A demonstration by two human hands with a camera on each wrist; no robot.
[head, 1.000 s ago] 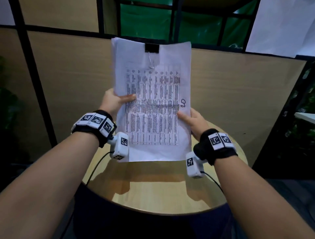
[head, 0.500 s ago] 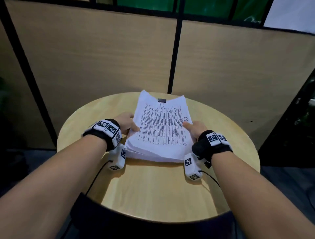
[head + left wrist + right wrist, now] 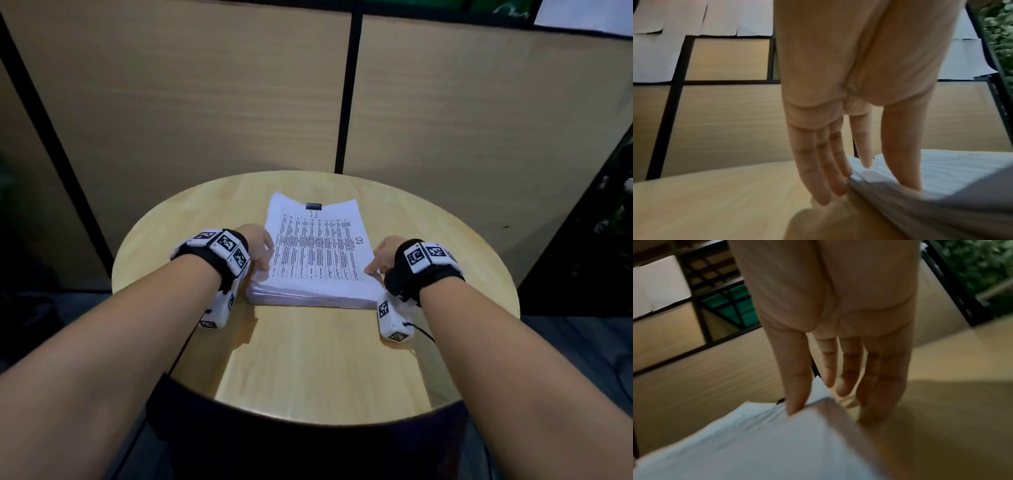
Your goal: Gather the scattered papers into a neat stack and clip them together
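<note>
Resting flat on the round light-wood table (image 3: 308,359), the thick stack of white printed papers (image 3: 318,253) lies near the middle, toward the far edge. The left hand (image 3: 257,246) sits at the stack's left edge, its straight fingers (image 3: 818,162) against the side of the sheets and its thumb (image 3: 902,154) on the top page. The right hand (image 3: 387,255) sits at the right edge, thumb (image 3: 795,378) on the top sheet, fingers extended down beside the stack. A small black binder clip (image 3: 314,206) grips the far edge of the papers.
</note>
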